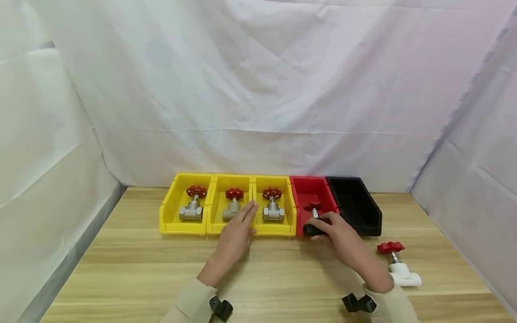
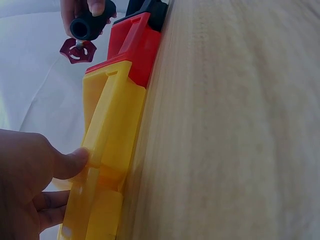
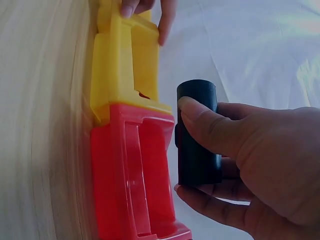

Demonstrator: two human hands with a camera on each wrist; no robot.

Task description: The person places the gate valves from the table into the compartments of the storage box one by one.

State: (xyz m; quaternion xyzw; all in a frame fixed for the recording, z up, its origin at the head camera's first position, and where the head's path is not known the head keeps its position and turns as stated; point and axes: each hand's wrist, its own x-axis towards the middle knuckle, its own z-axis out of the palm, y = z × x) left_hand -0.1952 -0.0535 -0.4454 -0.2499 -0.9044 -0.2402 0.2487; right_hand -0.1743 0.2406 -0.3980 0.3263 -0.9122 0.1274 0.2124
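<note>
My right hand [image 1: 341, 237] grips the black pipe body of a valve [image 3: 200, 145], thumb on one side and fingers on the other. The valve's red handwheel [image 2: 78, 51] points toward the back, over the red bin [image 1: 304, 184]. My left hand [image 1: 236, 235] rests on the front of the yellow bins, its fingers extended near the divider between the middle yellow bin [image 1: 216, 202] and the right yellow bin [image 1: 287, 197]. Its thumb [image 2: 75, 162] touches the front rim. A beige valve [image 1: 232, 211] lies partly behind this hand; a metal valve [image 1: 273, 211] lies to its right.
Another metal valve [image 1: 191, 210] lies in the leftmost yellow bin [image 1: 165, 220]. A black bin [image 1: 373, 215] ends the row at the right. On the wooden table [image 1: 282, 278], a white valve with a red handwheel [image 1: 400, 271] lies beside my right forearm. White cloth [image 1: 258, 98] hangs behind.
</note>
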